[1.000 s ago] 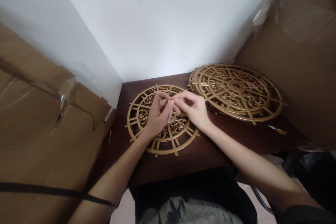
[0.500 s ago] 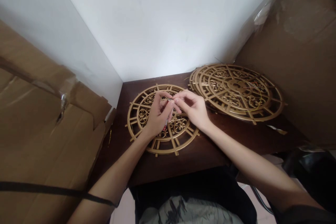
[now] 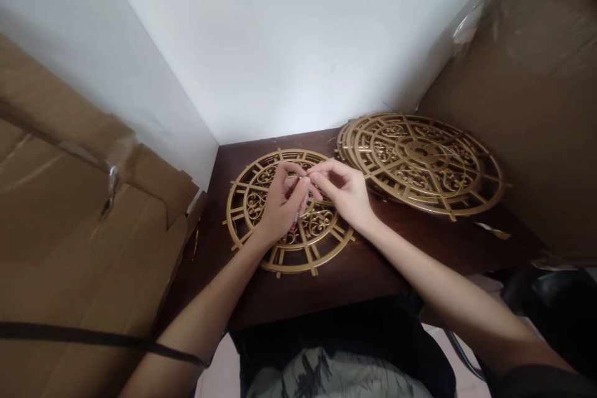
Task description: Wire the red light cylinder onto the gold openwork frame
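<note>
**Grip.** Left hand [image 3: 280,208] and right hand [image 3: 347,196] meet fingertip to fingertip. Both are pinched shut on one small piece [image 3: 303,179], pale and shiny and too small to identify. The left thumb and forefinger close on it from the left. The right thumb and forefinger close on it from the right, with the other right fingers curled.

**Position of the piece.** It is held just above the middle of the gold fretwork disc [image 3: 321,224], clear of its surface as far as can be seen.

**Beneath the left palm.** A red bit [image 3: 295,222] shows against the disc; its nature cannot be told.

**Disc.** Round, with openwork, spokes and scroll ornament. It lies flat on the dark brown table [image 3: 354,273], with the left wrist over its near part.

**Right of it.** A stack of like discs [image 3: 420,161] lies flat, with its near edge just beside the right hand. Thin coloured wires [image 3: 454,165] lie on top.

**Loose on the table.** A small gold sliver [image 3: 492,230] lies near the stack.

**Surroundings.**
- Cardboard [image 3: 69,217] stands at the left.
- A cardboard box [image 3: 536,106] stands at the right, against the stack.
- A white wall [image 3: 289,43] is behind.
- A black strap [image 3: 93,339] crosses the left forearm.
</note>
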A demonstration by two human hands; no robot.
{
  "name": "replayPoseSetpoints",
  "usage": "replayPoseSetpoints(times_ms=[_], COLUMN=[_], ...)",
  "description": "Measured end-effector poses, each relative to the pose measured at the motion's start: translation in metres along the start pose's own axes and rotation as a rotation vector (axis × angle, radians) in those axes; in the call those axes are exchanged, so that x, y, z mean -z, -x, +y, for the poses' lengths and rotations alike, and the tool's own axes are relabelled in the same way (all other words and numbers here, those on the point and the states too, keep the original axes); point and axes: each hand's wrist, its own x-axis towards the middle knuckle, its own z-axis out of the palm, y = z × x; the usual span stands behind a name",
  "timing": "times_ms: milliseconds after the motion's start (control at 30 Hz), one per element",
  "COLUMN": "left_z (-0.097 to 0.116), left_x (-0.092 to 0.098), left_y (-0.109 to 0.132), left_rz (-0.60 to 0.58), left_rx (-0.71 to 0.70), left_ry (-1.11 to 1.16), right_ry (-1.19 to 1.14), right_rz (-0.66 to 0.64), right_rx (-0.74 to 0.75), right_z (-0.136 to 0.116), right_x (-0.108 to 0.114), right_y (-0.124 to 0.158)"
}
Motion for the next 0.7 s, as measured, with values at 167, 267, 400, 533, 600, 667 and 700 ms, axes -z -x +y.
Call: replayPoseSetpoints(times_ms=[167, 267, 400, 533, 600, 667, 700], left_z=[-0.0006, -0.0005, -0.0005, -0.0005, -0.0003, -0.0002, -0.0003], left_x=[0.0012, 0.0014, 0.0011, 0.0008, 0.0006, 0.0004, 0.0003], left_y=[-0.0004, -0.0001, 0.0003, 0.0002, 0.0001, 0.0002, 0.0002], left_rz=[0.018, 0.043, 0.048, 0.04, 0.039, 0.036, 0.034], left_rx=[-0.018, -0.022, -0.013, -0.011, -0.003, -0.001, -0.003], left_ry=[-0.011, -0.013, -0.013, -0.016, -0.021, -0.024, -0.024], right_ry=[-0.006, 0.006, 0.043, 0.083, 0.1, 0.117, 0.125], right_rz=[-0.008, -0.011, -0.021, -0.022, -0.027, -0.028, -0.028], right_rx=[0.011, 0.027, 0.036, 0.068, 0.084, 0.092, 0.095], right_z=[-0.001, -0.001, -0.0004, 0.0021, 0.0037, 0.005, 0.0054], right_x=[0.0003, 0.0003, 0.0005, 0.0014, 0.0019, 0.0022, 0.0022], right_y=[0.0003, 0.0001, -0.0001, 0.0, -0.0001, -0.0001, 0.0])
